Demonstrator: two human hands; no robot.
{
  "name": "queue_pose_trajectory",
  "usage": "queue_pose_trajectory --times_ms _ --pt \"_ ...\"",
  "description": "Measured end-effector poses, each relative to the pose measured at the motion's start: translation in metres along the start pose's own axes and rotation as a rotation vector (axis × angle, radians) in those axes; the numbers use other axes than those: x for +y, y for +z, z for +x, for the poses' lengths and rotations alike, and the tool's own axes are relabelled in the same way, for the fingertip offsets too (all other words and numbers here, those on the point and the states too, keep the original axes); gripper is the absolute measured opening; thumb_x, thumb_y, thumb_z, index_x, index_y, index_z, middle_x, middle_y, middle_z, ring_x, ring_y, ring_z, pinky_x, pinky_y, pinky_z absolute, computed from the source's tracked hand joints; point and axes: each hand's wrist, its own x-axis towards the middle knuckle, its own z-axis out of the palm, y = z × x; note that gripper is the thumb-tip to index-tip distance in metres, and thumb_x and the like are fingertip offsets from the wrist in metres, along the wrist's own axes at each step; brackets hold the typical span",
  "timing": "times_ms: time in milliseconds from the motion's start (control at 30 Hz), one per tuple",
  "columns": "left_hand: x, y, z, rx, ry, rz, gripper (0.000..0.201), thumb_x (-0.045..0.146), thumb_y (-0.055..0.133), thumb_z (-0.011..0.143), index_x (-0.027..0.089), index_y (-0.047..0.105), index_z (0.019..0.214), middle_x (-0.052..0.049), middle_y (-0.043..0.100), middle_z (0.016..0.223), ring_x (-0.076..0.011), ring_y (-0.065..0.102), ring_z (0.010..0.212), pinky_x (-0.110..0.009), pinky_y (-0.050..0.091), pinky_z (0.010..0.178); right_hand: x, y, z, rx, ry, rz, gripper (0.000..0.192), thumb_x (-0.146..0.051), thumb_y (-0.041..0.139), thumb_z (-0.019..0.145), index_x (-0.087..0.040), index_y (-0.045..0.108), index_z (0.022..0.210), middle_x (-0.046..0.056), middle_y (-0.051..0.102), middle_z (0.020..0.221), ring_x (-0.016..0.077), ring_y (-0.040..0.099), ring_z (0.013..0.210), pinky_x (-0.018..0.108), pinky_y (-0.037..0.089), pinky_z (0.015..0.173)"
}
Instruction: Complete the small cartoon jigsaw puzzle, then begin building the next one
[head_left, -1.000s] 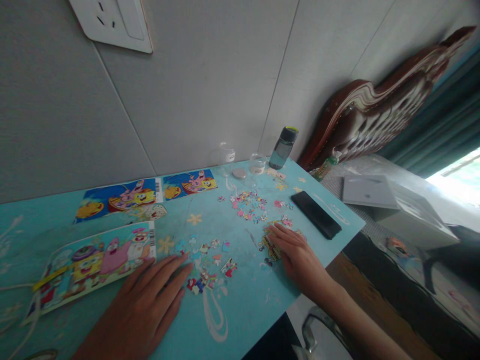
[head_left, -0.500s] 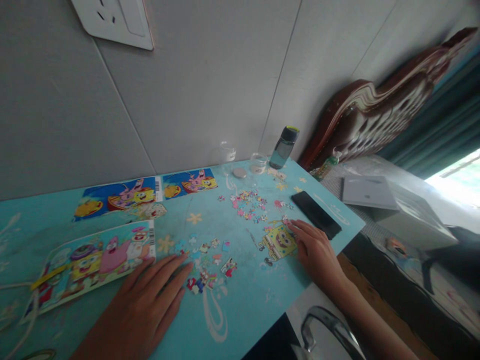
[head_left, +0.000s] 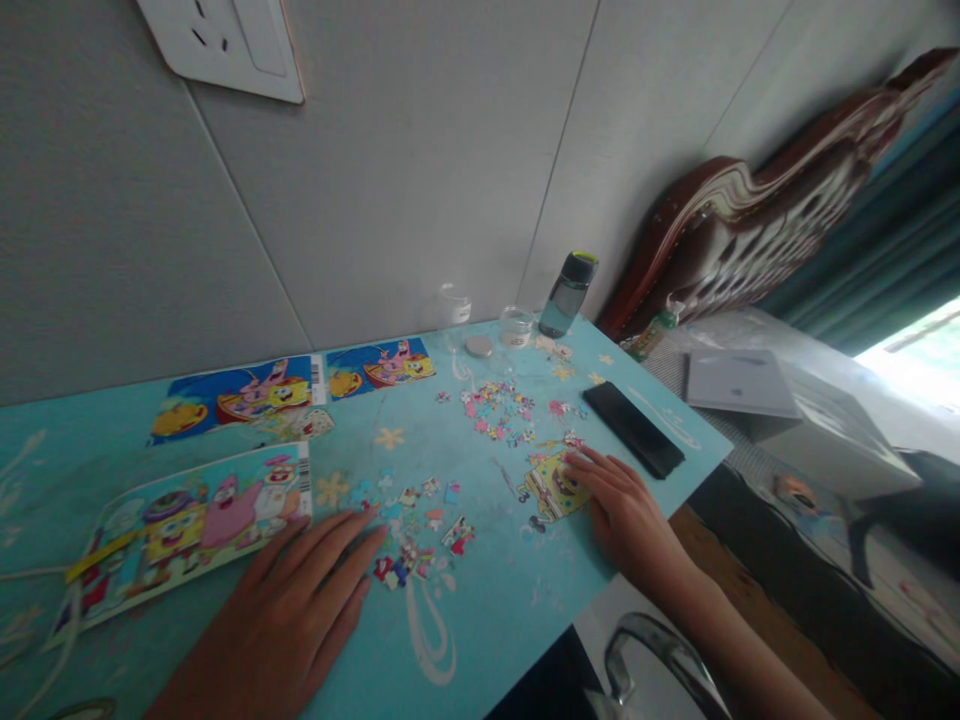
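2 glass jars [head_left: 484, 312], bottle [head_left: 566, 294], phone [head_left: 634, 429], loose puzzle pieces [head_left: 499, 408]

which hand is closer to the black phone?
Right. The right hand lies flat just short of the black phone, fingertips on the joined puzzle patch beside it. The left hand rests flat far across the table, by the picture card.

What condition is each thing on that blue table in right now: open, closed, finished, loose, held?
Left hand: flat on the table, fingers spread, holding nothing.
Right hand: fingertips resting on the assembled puzzle patch.
Assembled puzzle patch: partly joined, lying flat.
Loose puzzle pieces: scattered, unjoined.
Picture card: flat, face up.
Bottle: upright, cap on.
Phone: screen dark.
Jar: open; its lid lies beside it.
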Motion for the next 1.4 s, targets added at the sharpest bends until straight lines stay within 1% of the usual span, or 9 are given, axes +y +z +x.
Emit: queue_pose_trajectory --times_ms 100,267,367,533,800,1000,1133,1233,1400 --pt "0.000 0.000 -0.001 -0.014 0.003 -0.002 0.045 0.033 0.051 0.093 0.024 0.057 0.137 -0.005 0.059 0.140 -0.0247 0.056 0.124 -0.045 0.019 0.121 -0.002 -0.002 -0.004 -0.003 -0.029 0.066 0.046 -0.002 0.044 0.088 -0.022 0.066 0.122 0.004 0.065 0.135 0.0235 0.048 0.139 0.052 0.039 0.115" --pt "0.000 0.001 -0.003 -0.023 0.002 0.000 0.045 0.034 0.051 0.093 0.025 0.057 0.137 -0.005 0.058 0.141 -0.0248 0.056 0.125 -0.045 0.019 0.121 0.003 -0.002 -0.010 0.085 0.046 0.110 0.049 0.000 0.045 0.085 -0.023 0.066 0.123 0.005 0.069 0.128 0.0240 0.055 0.131 0.051 0.044 0.110" --pt "0.001 0.001 -0.003 -0.015 0.007 0.011 0.045 0.033 0.050 0.093 0.023 0.057 0.137 -0.005 0.058 0.141 -0.0245 0.055 0.125 -0.045 0.018 0.121 0.002 0.000 -0.009 0.093 0.027 0.134 0.046 -0.001 0.045 0.085 -0.023 0.066 0.120 0.005 0.070 0.126 0.0244 0.056 0.129 0.051 0.045 0.109" --pt "0.001 0.001 -0.001 -0.010 0.008 0.015 0.045 0.033 0.050 0.093 0.024 0.057 0.136 -0.004 0.059 0.139 -0.0245 0.055 0.124 -0.045 0.017 0.121 -0.012 0.002 0.002 0.071 -0.046 0.179 0.032 -0.004 0.045 0.091 -0.022 0.064 0.109 0.006 0.070 0.125 0.0259 0.054 0.132 0.053 0.044 0.109" --pt "-0.002 0.003 -0.003 0.035 0.014 0.006 0.046 0.035 0.052 0.092 0.024 0.058 0.136 -0.005 0.058 0.139 -0.0240 0.055 0.122 -0.043 0.019 0.119 -0.028 0.010 0.023 0.035 -0.074 0.163 0.037 -0.003 0.046 0.089 -0.022 0.063 0.116 0.007 0.065 0.135 0.0260 0.051 0.135 0.055 0.038 0.113" --pt "-0.002 0.006 -0.003 0.019 0.005 0.005 0.045 0.035 0.051 0.093 0.026 0.058 0.136 -0.004 0.059 0.139 -0.0242 0.057 0.122 -0.043 0.022 0.119 -0.011 0.009 0.020 0.118 0.029 0.068 0.032 -0.005 0.046 0.089 -0.020 0.065 0.110 0.010 0.065 0.133 0.0258 0.054 0.131 0.050 0.042 0.111" --pt "-0.001 0.004 -0.003 0.029 0.011 0.002 0.043 0.034 0.051 0.092 0.026 0.059 0.134 -0.004 0.059 0.139 -0.0238 0.056 0.123 -0.042 0.020 0.119 0.008 0.009 0.016 0.101 0.041 -0.009 0.040 -0.003 0.045 0.086 -0.019 0.062 0.119 0.011 0.064 0.135 0.0278 0.052 0.134 0.053 0.041 0.111" --pt "-0.002 0.004 -0.003 0.023 0.006 0.007 0.046 0.034 0.052 0.091 0.026 0.058 0.136 -0.004 0.057 0.140 -0.0241 0.054 0.124 -0.043 0.020 0.119 0.011 0.006 0.013 0.087 0.018 -0.031 0.042 -0.004 0.044 0.088 -0.019 0.059 0.124 0.011 0.070 0.126 0.0279 0.052 0.134 0.055 0.039 0.112" --pt "-0.002 0.005 -0.003 0.039 0.009 0.002 0.045 0.033 0.052 0.091 0.025 0.059 0.135 -0.005 0.058 0.140 -0.0235 0.055 0.123 -0.042 0.019 0.120 -0.017 -0.005 0.004 0.047 -0.114 0.028 0.045 0.001 0.044 0.084 -0.020 0.063 0.118 0.009 0.071 0.124 0.0254 0.051 0.135 0.055 0.034 0.116"
